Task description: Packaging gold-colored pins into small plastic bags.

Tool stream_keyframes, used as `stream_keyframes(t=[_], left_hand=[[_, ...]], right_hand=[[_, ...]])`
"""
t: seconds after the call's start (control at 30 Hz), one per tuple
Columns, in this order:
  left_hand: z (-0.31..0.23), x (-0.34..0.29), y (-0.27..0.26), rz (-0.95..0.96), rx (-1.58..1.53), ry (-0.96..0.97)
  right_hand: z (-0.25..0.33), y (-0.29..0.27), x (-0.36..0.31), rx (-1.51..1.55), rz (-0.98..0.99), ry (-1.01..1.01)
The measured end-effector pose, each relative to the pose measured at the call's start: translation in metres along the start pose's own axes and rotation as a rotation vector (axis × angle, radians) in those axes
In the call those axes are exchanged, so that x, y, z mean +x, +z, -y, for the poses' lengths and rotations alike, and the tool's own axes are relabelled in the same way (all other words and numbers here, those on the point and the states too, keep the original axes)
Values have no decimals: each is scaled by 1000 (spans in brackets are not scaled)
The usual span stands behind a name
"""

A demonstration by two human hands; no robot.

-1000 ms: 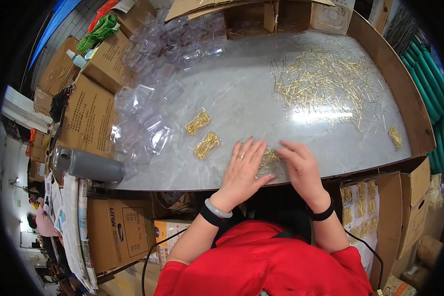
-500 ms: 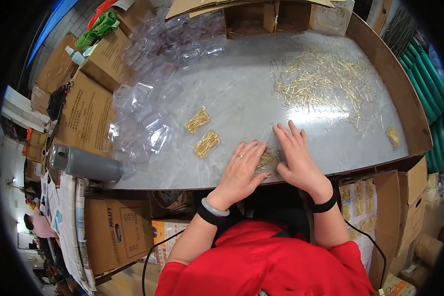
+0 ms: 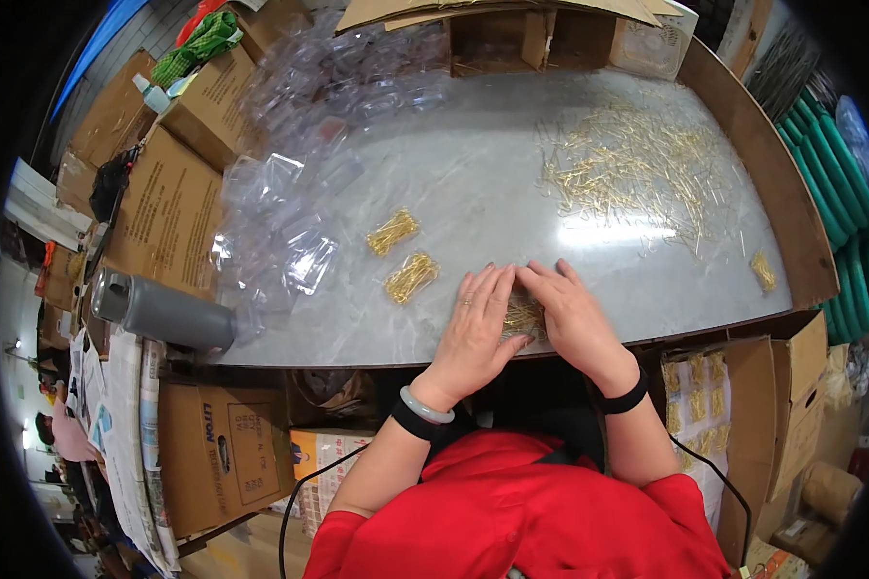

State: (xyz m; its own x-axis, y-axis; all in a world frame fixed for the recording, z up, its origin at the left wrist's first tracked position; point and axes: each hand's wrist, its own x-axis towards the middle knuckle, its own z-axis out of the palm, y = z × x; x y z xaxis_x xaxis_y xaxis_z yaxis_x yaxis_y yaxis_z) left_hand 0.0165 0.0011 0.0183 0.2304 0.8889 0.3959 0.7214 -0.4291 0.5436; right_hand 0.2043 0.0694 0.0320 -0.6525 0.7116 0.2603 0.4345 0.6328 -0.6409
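Note:
At the front edge of the grey tabletop (image 3: 473,174), my left hand (image 3: 475,326) and my right hand (image 3: 577,323) lie around a small heap of gold wire hooks (image 3: 523,317). The fingers of both hands stretch forward, flat and lightly bent, with their tips nearly meeting beyond the heap. Part of the heap is hidden under the palms and fingers. To the left of my left hand rest two tidy bundles of gold hooks, a nearer bundle (image 3: 412,278) and a farther bundle (image 3: 393,232). Many loose hooks (image 3: 637,174) are scattered at the far right.
Transparent plastic boxes (image 3: 290,227) pile up on the left, beside a grey bottle (image 3: 169,314) lying on its side. A small hook bundle (image 3: 763,272) sits near the right cardboard wall (image 3: 768,159). Open cardboard compartments (image 3: 497,48) stand at the back.
My right hand has moved left, toward my left hand, and the gap between them has narrowed. The hooks between them are pressed closer together. The view has shifted slightly.

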Motion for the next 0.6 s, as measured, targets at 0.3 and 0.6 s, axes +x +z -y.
stream_keyframes(t=[0.3,0.6], left_hand=[[6,-2,3,22,14,-9],[6,-9,-20,29,-256,-100]], right_hand=[[6,-13,-21,0,-64,-126],[5,11,-16,-240,-180,-75]])
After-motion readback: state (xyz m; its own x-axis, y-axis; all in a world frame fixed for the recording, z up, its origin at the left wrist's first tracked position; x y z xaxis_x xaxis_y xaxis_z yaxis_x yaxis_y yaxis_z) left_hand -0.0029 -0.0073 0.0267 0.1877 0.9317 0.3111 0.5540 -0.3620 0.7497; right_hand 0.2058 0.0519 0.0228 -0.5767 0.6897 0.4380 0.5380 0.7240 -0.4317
